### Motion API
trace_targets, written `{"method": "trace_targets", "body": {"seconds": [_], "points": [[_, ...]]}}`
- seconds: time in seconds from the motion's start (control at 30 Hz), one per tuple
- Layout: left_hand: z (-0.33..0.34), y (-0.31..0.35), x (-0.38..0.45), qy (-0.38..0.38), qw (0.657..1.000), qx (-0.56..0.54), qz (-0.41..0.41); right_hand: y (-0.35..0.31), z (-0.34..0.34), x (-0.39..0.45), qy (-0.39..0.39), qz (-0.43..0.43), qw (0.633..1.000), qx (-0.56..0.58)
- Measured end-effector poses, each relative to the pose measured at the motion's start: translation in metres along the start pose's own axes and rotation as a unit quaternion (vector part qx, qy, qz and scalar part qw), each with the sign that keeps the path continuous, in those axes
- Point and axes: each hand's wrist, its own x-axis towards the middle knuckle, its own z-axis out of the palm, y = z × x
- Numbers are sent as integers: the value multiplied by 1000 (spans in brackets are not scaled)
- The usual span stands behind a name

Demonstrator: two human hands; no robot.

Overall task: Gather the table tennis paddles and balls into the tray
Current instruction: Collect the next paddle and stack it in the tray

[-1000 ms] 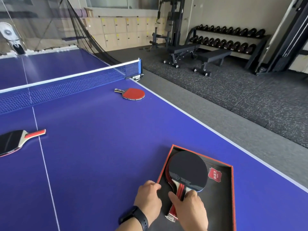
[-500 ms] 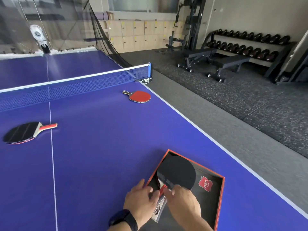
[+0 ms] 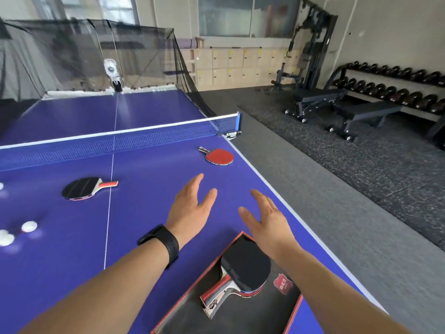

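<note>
Paddles (image 3: 243, 266) now sat stacked in the tray (image 3: 192, 288), released a moment earlier, as the left hand (image 3: 190, 208) and right hand (image 3: 267, 220) lifted away open and empty toward the red paddle (image 3: 219, 155).

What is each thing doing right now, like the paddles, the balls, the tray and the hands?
Tray: open, on the table, holding one paddle.
Paddle in tray: lying flat, black side up.
Black paddle: loose on the table, near the centre line.
Red paddle: loose on the table, near the net, red side up.
White balls: loose on the table at far left, blurred.
Left hand: open, empty.
Right hand: open, empty.
</note>
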Motion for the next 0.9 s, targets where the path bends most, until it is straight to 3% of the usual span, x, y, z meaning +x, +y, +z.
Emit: {"method": "trace_targets", "body": {"seconds": [0.23,0.37,0.5,0.67,0.9], "points": [[-3,92,5,151,988,-20,-36,8,-105,42,-48,-77,992,84],[40,140,-13,236,969,-25,-65,26,-165,50,-83,-142,979,118],[102,166,-34,273,956,-8,-106,63,-205,56,-108,-154,975,120],[135,171,-26,307,938,0,-162,102,-214,91,-147,-180,966,111],[150,163,49,398,898,-1,-186,137,-190,194,-180,-213,955,105]]}}
